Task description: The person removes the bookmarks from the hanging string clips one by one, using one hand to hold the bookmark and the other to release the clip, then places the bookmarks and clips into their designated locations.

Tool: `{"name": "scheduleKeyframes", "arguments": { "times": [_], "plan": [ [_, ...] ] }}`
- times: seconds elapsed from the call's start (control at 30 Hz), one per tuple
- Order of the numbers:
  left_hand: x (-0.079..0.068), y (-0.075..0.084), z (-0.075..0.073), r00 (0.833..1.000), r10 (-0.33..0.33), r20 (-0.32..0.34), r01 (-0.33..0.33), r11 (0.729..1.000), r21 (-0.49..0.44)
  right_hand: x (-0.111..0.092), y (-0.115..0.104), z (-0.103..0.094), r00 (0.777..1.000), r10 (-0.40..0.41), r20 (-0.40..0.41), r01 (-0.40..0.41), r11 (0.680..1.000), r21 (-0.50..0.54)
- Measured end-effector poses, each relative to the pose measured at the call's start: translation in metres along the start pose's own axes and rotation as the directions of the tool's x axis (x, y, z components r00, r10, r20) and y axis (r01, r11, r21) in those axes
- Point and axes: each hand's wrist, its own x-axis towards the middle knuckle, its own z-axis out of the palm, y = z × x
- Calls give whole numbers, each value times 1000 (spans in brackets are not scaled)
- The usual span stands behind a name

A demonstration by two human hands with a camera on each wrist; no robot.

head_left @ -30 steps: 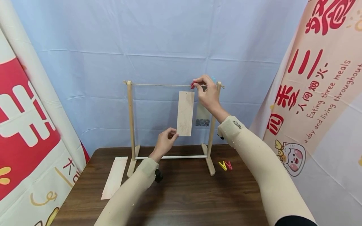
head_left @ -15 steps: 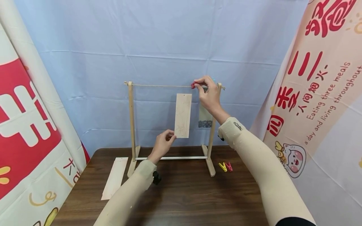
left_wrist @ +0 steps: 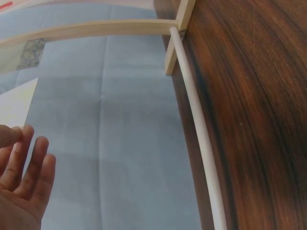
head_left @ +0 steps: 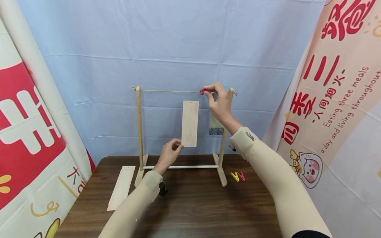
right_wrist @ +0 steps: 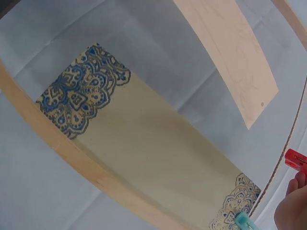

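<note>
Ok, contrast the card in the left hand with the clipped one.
The held card bears faint line art; the clipped card has dark lacy bands at both ends. The left hand pinches the held card's lower corner; a teal clip holds the clipped card. Both are long and narrow.

Soft even light, faint shadow across tabletop (head_left: 226,211), wrist views visibly bowed

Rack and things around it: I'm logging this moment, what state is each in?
Rack: upright, cord strung across.
Patterned card: hanging, held by teal clip.
Pale card: unclipped, pinched by left hand.
Red clip: pinched by right hand.
Yellow clip: on table.
Pink clip: on table.
Loose cards: flat, apparently stacked.
</note>
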Motion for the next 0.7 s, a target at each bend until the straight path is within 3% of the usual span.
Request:
{"name": "scheduleKeyframes", "arguments": {
  "times": [0.37,0.7],
  "plan": [
    [-4,-9,-2,999,29,-34,-29,1000,-2,-17,-5,2,1000,21,22,-21,1000,-4],
    [-9,-13,-3,999,-26,-29,26,999,18,-33,-2,3,999,24,37,-24,1000,-9]
  ]
}}
